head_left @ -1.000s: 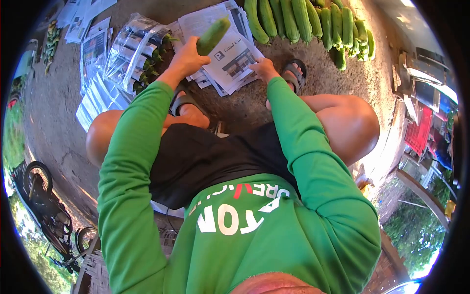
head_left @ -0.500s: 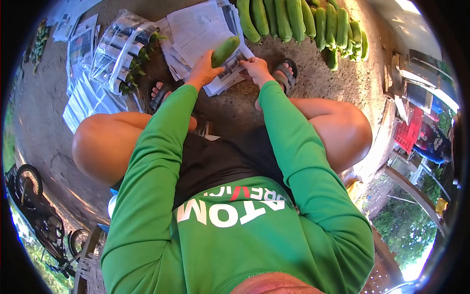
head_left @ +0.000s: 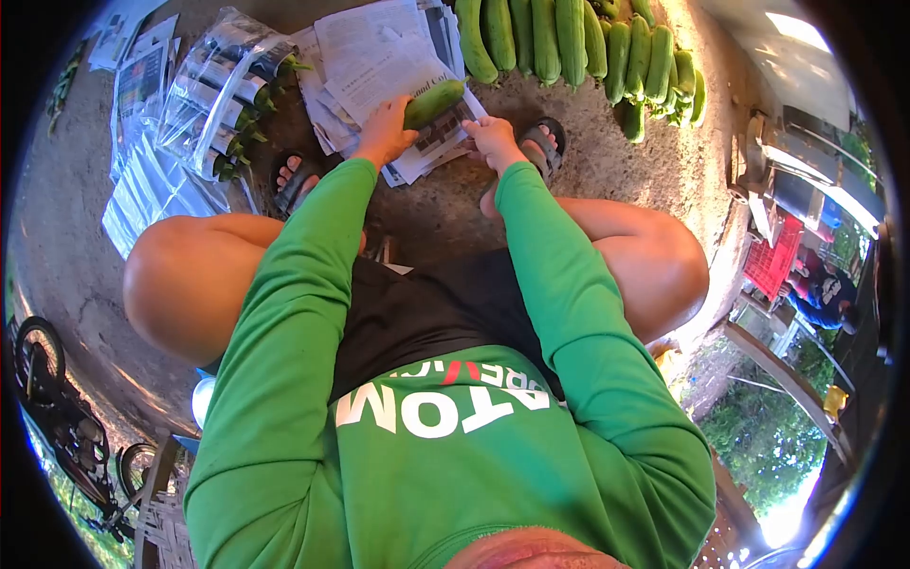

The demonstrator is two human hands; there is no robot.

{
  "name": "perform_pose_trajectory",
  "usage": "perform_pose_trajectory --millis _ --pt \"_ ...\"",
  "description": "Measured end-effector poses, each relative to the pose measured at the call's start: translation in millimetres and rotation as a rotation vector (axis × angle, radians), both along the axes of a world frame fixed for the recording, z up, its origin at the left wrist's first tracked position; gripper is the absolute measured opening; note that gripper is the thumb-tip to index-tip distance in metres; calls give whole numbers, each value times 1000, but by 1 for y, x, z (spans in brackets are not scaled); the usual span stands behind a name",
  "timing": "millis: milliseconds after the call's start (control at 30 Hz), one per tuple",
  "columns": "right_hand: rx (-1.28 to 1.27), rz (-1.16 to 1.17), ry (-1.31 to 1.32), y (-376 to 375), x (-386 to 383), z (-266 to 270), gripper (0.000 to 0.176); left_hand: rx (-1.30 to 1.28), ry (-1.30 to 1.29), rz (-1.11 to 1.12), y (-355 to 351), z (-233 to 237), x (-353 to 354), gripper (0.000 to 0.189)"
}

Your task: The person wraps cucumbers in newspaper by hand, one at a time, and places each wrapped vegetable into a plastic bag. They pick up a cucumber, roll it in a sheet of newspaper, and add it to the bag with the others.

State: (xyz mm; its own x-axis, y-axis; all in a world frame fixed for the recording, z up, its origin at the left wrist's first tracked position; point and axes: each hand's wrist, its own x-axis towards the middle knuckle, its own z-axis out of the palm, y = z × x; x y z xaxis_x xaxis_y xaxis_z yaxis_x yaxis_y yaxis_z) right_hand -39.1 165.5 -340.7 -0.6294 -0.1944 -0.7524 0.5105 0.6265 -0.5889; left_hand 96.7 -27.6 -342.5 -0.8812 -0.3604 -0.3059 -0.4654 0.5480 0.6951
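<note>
A green cucumber-like vegetable (head_left: pixel 434 104) lies across sheets of newspaper (head_left: pixel 365 57) on the ground between my feet. My left hand (head_left: pixel 386 133) is closed round its near left end. At the right edge of the paper, my right hand (head_left: pixel 491 140) pinches a corner of a newspaper sheet (head_left: pixel 441 137). To the left, a clear plastic bag (head_left: pixel 220 95) holds several paper-wrapped vegetables with their green ends showing. Many long green vegetables (head_left: pixel 545 43) lie in rows beyond my right foot.
My sandalled feet (head_left: pixel 296 180) flank the paper. Flat plastic bags (head_left: pixel 161 194) and more newspaper (head_left: pixel 144 85) lie at the left. A motorcycle (head_left: pixel 76 427) stands at the lower left. At the far right are a red crate (head_left: pixel 774 256) and another person (head_left: pixel 829 289).
The view has shifted slightly. The vegetable lies flatter and lower on the paper, with my left hand still at its end. My right hand stays at the paper's edge.
</note>
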Motion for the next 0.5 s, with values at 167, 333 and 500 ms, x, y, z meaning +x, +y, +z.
perform_pose_trajectory --millis 167,333,500 --pt "21 10 8 -2 -2 7 19 59 26 5 3 -8 -2 71" --pt "6 -45 -19 -3 -5 13 17 27 58 21 7 -9 -4 72" --pt "19 -29 -28 -3 -12 24 19 8 -1 -50 3 -20 -6 69"
